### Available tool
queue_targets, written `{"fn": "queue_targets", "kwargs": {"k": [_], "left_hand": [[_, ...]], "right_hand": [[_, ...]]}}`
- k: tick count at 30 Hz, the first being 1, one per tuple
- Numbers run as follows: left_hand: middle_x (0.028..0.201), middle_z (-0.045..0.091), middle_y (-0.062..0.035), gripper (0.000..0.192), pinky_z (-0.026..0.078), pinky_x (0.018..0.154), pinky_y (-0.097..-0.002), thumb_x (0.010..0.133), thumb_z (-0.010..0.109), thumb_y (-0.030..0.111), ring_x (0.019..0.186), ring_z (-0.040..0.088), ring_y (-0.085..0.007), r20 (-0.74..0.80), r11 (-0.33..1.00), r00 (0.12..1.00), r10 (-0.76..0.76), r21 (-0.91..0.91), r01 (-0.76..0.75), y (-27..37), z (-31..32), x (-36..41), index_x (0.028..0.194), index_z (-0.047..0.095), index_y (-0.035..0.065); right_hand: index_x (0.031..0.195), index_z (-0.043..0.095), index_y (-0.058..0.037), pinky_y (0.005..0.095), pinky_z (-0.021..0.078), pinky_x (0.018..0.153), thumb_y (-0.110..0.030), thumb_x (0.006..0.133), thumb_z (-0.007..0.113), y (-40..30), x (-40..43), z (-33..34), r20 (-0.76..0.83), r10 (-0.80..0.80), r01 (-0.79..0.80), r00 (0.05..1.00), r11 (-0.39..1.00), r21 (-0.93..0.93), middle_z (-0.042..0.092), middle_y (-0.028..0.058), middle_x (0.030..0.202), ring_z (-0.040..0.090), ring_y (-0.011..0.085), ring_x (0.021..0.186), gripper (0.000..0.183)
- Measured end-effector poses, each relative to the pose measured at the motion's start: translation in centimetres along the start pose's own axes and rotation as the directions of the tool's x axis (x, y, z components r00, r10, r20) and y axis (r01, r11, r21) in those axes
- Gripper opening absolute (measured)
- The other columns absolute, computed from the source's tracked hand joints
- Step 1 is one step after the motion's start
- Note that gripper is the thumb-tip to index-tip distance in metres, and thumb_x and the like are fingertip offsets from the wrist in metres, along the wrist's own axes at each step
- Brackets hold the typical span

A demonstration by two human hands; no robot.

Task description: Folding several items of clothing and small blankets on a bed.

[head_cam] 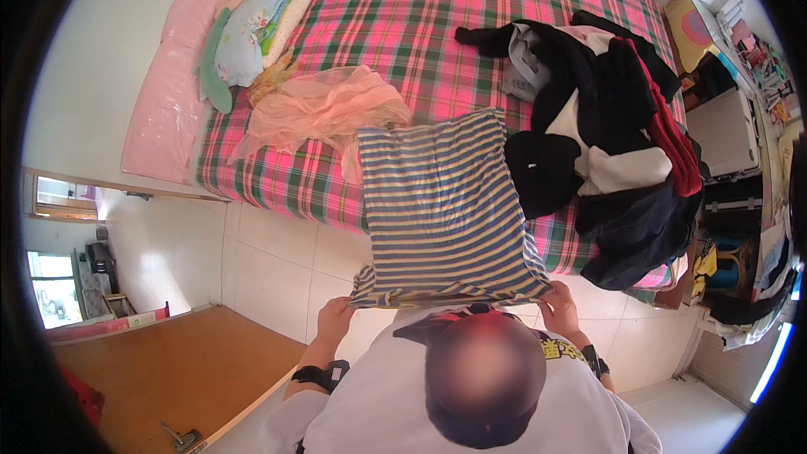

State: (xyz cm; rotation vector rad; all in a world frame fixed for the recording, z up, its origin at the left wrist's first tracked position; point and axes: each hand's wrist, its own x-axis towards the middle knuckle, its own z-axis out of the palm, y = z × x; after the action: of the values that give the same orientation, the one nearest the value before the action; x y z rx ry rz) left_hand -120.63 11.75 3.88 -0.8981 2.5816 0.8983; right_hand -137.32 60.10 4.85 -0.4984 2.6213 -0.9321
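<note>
A blue-and-cream striped knit garment (441, 202) is stretched between my two hands, its far end resting on the edge of the bed. My left hand (336, 317) pinches its near left corner. At the near right corner, my right hand (559, 308) grips the bunched cloth. The near edge hangs close to my body, above the floor. Left of the garment, a sheer peach scarf (328, 104) lies crumpled and partly touches it. On its right, a black knit piece (543, 170) lies against its side.
A pink plaid sheet (403, 25) covers the bed. Piled at right are black clothes (574, 75), a dark garment (637, 227) and a red one (674, 145). A light blue pillow (252, 31) lies at left. A cluttered desk (756, 75) borders the right; a brown door (183, 366) stands lower left.
</note>
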Motion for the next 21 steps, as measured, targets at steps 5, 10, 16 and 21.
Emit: {"fn": "queue_targets", "kwargs": {"k": [5, 10, 16, 21], "left_hand": [[0.093, 0.063, -0.0148, 0.020, 0.052, 0.070, -0.0330, 0.085, 0.057, 0.014, 0.085, 0.062, -0.0240, 0.022, 0.920, 0.985, -0.173, -0.354, 0.169, 0.7, 2.7, -0.8, 0.102, 0.066, 0.0079], [0.092, 0.057, -0.0101, 0.028, 0.054, 0.070, -0.0319, 0.091, 0.047, 0.012, 0.080, 0.060, -0.0224, 0.397, 0.270, 0.729, -0.558, -0.743, 0.612, 2.3, 3.4, -1.6, 0.118, 0.053, 0.0060], [0.106, 0.057, -0.0112, 0.025, 0.049, 0.085, -0.0323, 0.089, 0.047, 0.004, 0.093, 0.058, -0.0210, 0.224, -0.046, 0.871, -0.438, -0.973, 0.227, 4.3, 3.6, -0.3, 0.114, 0.052, 0.0052], [0.110, 0.056, -0.0088, 0.024, 0.045, 0.089, -0.0293, 0.082, 0.052, -0.004, 0.102, 0.055, -0.0207, -0.175, 0.539, 0.942, -0.286, -0.842, 0.008, 8.6, -1.0, 1.8, 0.103, 0.062, 0.0002]], "right_hand": [[0.085, 0.068, -0.0042, 0.0383, 0.0483, 0.077, -0.013, 0.078, 0.066, 0.3, 0.1, 0.1, -0.112, 0.137, -0.154, 0.984, 0.975, -0.159, 0.055, 0.0165, 0.107, 0.057, 0.0314, 0.095, 0.011], [0.096, 0.060, -0.0001, 0.0300, 0.0538, 0.067, -0.011, 0.087, 0.057, 0.4, 1.0, 0.6, 0.587, 0.631, -0.809, 0.507, 0.112, 0.578, 0.062, 0.0104, 0.086, 0.063, 0.0183, 0.075, 0.014], [0.089, 0.058, 0.0000, 0.0233, 0.0455, 0.067, -0.006, 0.082, 0.059, -0.4, 2.9, 1.4, 0.202, 0.593, -0.445, 0.780, 0.297, 0.845, 0.059, 0.0032, 0.082, 0.054, 0.0102, 0.071, 0.009], [0.088, 0.054, -0.0027, 0.0199, 0.0364, 0.064, 0.002, 0.078, 0.054, -3.7, 7.6, -2.2, -0.036, 0.253, -0.150, 0.967, 0.678, 0.720, 0.054, 0.0004, 0.090, 0.046, 0.0057, 0.076, 0.011]]}}
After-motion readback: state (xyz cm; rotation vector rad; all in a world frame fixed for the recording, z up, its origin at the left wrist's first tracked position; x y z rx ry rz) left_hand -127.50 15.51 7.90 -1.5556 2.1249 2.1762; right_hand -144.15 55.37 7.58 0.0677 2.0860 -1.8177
